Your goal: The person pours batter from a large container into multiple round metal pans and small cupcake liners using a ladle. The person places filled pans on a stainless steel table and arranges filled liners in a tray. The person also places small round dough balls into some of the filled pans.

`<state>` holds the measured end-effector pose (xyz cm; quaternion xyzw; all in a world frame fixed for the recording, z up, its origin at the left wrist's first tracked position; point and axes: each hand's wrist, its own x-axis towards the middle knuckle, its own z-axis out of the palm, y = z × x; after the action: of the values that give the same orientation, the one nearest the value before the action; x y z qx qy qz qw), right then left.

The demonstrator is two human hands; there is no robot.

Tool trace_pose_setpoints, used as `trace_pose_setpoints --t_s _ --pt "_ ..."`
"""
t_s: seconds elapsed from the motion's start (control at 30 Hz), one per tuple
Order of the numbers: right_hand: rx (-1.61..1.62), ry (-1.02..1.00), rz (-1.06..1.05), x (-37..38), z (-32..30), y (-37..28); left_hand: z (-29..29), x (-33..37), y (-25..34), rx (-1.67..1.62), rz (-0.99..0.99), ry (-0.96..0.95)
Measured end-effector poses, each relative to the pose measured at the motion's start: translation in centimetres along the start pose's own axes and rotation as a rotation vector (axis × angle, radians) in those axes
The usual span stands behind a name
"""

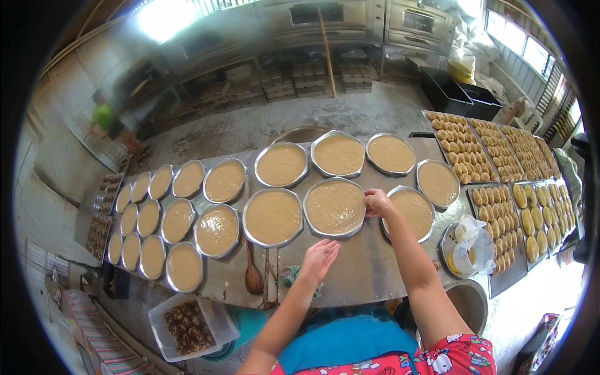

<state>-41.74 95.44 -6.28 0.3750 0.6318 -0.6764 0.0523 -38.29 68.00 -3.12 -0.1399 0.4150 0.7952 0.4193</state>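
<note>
My right hand (377,203) is closed on the right rim of a round metal pan (335,235) full of pale tan batter (335,205). Just below the pan's near edge, my left hand (320,257) is open with its fingers stretched out; it appears to hold nothing. Several similar batter-filled pans stand in rows across the metal table (362,269), reaching far to the left. One more pan (410,242) sits right beside my right wrist, partly behind my forearm.
A wooden spoon (252,275) and a green cloth (290,275) lie at the near edge. To the right are a pot with a clear plastic jug (470,253) and trays of round baked pieces (497,219). A plastic bin (220,322) holds dark balls. A person (109,119) stands far left.
</note>
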Motion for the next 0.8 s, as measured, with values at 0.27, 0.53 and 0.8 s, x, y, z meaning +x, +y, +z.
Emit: trace_pose_setpoints --t_s 0.27,0.53,0.8 --pt "-0.258 0.092 -0.089 -1.1 -0.2 -0.6 0.3 0.3 -0.9 0.027 -0.057 -0.023" --pt "-0.351 0.249 -0.643 -4.4 -4.9 0.3 3.0 1.1 -2.3 0.114 -0.125 -0.091" --pt "-0.559 0.915 -0.168 -5.6 -16.3 8.4 4.5 3.9 -3.3 0.037 -0.235 -0.098"
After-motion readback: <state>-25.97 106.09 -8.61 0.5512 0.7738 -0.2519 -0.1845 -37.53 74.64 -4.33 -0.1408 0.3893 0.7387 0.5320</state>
